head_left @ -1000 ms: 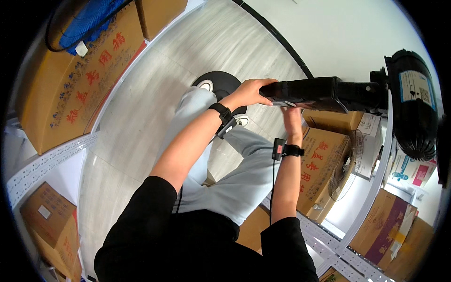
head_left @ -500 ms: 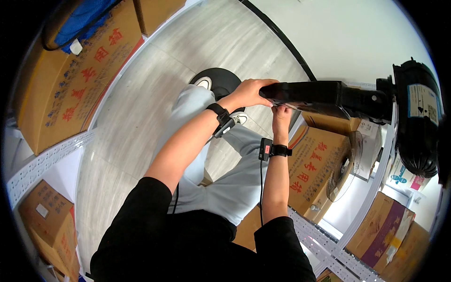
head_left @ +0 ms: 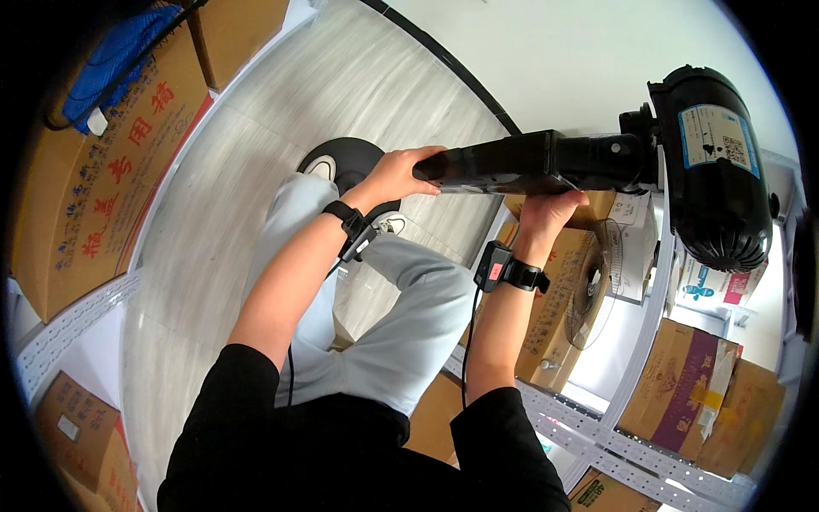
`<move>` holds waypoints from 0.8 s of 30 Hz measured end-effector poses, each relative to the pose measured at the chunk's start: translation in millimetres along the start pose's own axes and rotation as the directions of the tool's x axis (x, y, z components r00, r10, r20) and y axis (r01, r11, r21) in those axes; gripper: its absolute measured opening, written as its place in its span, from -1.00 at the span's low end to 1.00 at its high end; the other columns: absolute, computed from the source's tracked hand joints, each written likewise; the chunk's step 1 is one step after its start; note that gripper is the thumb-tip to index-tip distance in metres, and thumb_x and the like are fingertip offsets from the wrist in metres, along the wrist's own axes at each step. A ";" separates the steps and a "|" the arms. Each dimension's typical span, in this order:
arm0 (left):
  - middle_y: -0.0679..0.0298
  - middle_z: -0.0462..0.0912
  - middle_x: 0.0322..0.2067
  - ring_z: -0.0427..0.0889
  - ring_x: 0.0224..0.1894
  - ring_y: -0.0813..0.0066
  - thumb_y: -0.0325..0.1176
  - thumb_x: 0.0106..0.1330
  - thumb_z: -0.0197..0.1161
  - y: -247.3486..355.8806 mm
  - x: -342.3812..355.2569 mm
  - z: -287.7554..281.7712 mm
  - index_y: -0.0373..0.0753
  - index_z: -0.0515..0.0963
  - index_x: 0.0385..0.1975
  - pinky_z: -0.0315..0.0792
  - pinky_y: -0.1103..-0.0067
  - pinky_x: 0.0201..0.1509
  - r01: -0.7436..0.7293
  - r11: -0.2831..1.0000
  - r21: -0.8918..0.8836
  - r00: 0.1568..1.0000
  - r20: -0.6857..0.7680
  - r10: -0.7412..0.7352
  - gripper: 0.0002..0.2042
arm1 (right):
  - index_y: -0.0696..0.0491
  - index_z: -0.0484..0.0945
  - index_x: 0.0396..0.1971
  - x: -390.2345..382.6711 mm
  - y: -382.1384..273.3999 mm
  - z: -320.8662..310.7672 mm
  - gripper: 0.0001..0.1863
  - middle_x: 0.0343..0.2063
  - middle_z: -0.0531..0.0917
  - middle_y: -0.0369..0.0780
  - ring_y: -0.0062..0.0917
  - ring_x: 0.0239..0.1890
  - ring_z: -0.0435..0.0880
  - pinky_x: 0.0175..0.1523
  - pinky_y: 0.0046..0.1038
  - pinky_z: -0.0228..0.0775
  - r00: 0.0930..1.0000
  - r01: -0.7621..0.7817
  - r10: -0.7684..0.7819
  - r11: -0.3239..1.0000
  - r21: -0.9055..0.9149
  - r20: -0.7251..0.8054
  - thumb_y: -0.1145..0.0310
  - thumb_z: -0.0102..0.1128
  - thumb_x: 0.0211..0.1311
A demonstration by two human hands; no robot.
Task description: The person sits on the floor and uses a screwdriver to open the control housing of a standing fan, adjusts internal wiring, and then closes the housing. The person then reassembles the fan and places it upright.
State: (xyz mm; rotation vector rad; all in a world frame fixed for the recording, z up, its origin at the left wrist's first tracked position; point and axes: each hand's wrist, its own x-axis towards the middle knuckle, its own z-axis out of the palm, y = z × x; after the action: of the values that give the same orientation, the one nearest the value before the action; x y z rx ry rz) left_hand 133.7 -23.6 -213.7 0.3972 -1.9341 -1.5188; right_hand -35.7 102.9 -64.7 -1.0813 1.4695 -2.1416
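A black standing fan (head_left: pixel 499 162) reaches from the middle of the view to the right, its long column housing lowest and its bulky motor head (head_left: pixel 717 171) at the right end. My left hand (head_left: pixel 401 175) grips the housing's left end, thumb on the near side and fingers over the far side. My right hand (head_left: pixel 550 220) is against the underside near the motor, thumb stretched along the edge; its other fingers are mostly hidden behind the housing. A round black base (head_left: pixel 345 158) lies on the floor by my shoes. The join between base and column is hidden by my left hand.
Cartons (head_left: pixel 136 162) line a white metal shelf at left. More cartons (head_left: pixel 674 388) fill the perforated shelving (head_left: pixel 597 435) at right. A round wire fan guard (head_left: pixel 595 286) stands beside a carton (head_left: pixel 554 328). A pale wall (head_left: pixel 572 68) rises ahead.
My right hand has slid along the housing from near my left hand toward the motor head. The whole scene has shifted left in view. My left hand keeps its hold on the end.
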 end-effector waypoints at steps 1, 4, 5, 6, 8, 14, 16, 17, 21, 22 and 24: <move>0.12 0.71 -0.09 0.69 -0.06 0.11 -0.22 -0.09 0.58 1.8 -0.5 -0.6 -0.06 0.50 0.18 0.53 0.37 0.04 0.013 1.000 0.008 1.000 0.005 -0.013 -0.29 | 0.03 0.39 0.24 -0.3 0.9 1.5 0.07 0.11 0.55 -0.30 -0.43 0.14 0.55 0.25 -0.28 0.46 1.000 0.005 -0.004 0.999 0.035 -0.008 -0.44 0.34 -0.21; 0.13 0.71 -0.11 0.69 -0.06 0.11 -0.22 -0.08 0.58 0.7 -1.1 -0.2 -0.06 0.50 0.17 0.54 0.36 0.03 0.016 1.000 0.005 1.000 0.009 -0.016 -0.30 | 0.01 0.39 0.24 -4.2 3.8 0.1 0.07 0.11 0.56 -0.31 -0.43 0.14 0.55 0.25 -0.26 0.46 1.000 0.009 -0.006 0.995 0.103 -0.030 -0.44 0.34 -0.23; 0.14 0.72 -0.11 0.69 -0.06 0.11 -0.22 -0.08 0.58 -0.7 -1.5 0.3 -0.06 0.50 0.16 0.54 0.36 0.02 0.015 1.000 0.007 1.000 0.009 -0.015 -0.31 | 0.00 0.39 0.24 -5.1 3.7 -1.2 0.07 0.12 0.55 -0.32 -0.43 0.15 0.55 0.25 -0.26 0.46 0.999 0.007 -0.004 0.995 0.104 -0.033 -0.44 0.34 -0.23; 0.14 0.72 -0.11 0.69 -0.06 0.11 -0.22 -0.09 0.58 -0.1 -1.6 0.3 -0.06 0.50 0.16 0.54 0.36 0.02 0.013 1.000 0.001 1.000 0.012 -0.013 -0.31 | -0.01 0.39 0.25 -5.9 3.3 -2.4 0.07 0.12 0.55 -0.32 -0.43 0.15 0.54 0.26 -0.26 0.46 0.999 0.006 -0.003 0.995 0.102 -0.038 -0.44 0.34 -0.23; 0.15 0.72 -0.12 0.69 -0.07 0.11 -0.22 -0.09 0.58 1.0 -1.8 -0.3 -0.07 0.50 0.16 0.54 0.36 0.02 0.008 1.000 -0.011 1.000 0.017 -0.008 -0.31 | -0.02 0.39 0.25 -7.1 3.9 -4.2 0.07 0.13 0.55 -0.33 -0.42 0.16 0.54 0.26 -0.25 0.45 0.999 -0.015 0.020 0.994 0.111 -0.041 -0.43 0.34 -0.23; 0.14 0.67 0.00 0.64 0.03 0.12 -0.24 -0.09 0.57 3.3 0.9 -0.6 -0.08 0.49 0.17 0.51 0.34 0.09 0.037 0.999 -0.019 0.998 0.056 -0.036 -0.30 | -0.02 0.38 0.25 -2.3 4.0 -5.4 0.05 0.12 0.55 -0.33 -0.42 0.14 0.55 0.25 -0.25 0.46 0.999 -0.021 0.027 0.991 0.134 -0.041 -0.43 0.34 -0.20; 0.10 0.61 0.09 0.58 0.13 0.12 -0.25 -0.08 0.56 -4.9 2.4 0.5 -0.13 0.45 0.21 0.46 0.35 0.17 0.004 0.997 -0.076 0.998 0.062 0.000 -0.26 | -0.02 0.38 0.25 -1.6 5.6 -4.6 0.05 0.12 0.55 -0.33 -0.42 0.15 0.54 0.25 -0.25 0.46 0.999 -0.020 0.025 0.993 0.118 -0.042 -0.43 0.33 -0.20; 0.07 0.57 0.13 0.55 0.17 0.12 -0.26 -0.08 0.56 -8.6 3.4 1.5 -0.16 0.43 0.23 0.44 0.35 0.21 -0.012 0.994 -0.105 0.998 0.063 0.019 -0.24 | -0.02 0.38 0.25 0.6 4.3 -5.1 0.05 0.12 0.55 -0.33 -0.42 0.15 0.54 0.25 -0.25 0.46 0.999 -0.019 0.022 0.995 0.096 -0.039 -0.44 0.33 -0.20; 0.01 0.51 0.18 0.49 0.24 0.11 -0.30 -0.12 0.58 -30.9 -1.7 10.7 -0.26 0.35 0.29 0.38 0.38 0.29 0.069 0.996 -0.060 0.997 -0.033 -0.071 -0.14 | -0.01 0.37 0.25 -1.8 0.0 2.7 0.07 0.12 0.54 -0.31 -0.42 0.17 0.52 0.26 -0.23 0.44 0.998 -0.054 0.057 0.996 0.065 -0.039 -0.46 0.31 -0.20; 0.02 0.53 0.17 0.51 0.23 0.13 -0.33 -0.14 0.59 -33.9 0.2 8.0 -0.26 0.35 0.29 0.38 0.39 0.29 0.062 0.996 -0.058 0.997 0.057 -0.058 -0.13 | -0.01 0.37 0.25 -1.6 0.0 2.7 0.07 0.12 0.54 -0.30 -0.42 0.17 0.52 0.26 -0.23 0.44 0.998 -0.044 0.046 0.997 0.059 -0.038 -0.47 0.31 -0.21; 0.01 0.58 0.11 0.56 0.18 0.12 -0.40 -0.18 0.59 -34.3 -0.9 8.5 -0.27 0.39 0.26 0.41 0.40 0.25 0.034 0.997 -0.070 0.994 0.109 -0.026 -0.15 | -0.02 0.36 0.26 0.6 0.4 3.5 0.09 0.13 0.54 -0.29 -0.41 0.17 0.52 0.28 -0.22 0.42 0.999 -0.022 0.024 0.999 0.047 -0.036 -0.48 0.30 -0.21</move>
State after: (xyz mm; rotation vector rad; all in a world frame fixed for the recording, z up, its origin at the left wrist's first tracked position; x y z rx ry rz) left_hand 123.8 -26.5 -247.5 0.3199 -1.9567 -1.6544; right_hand -33.6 100.0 -64.1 -1.0092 1.4337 -2.1799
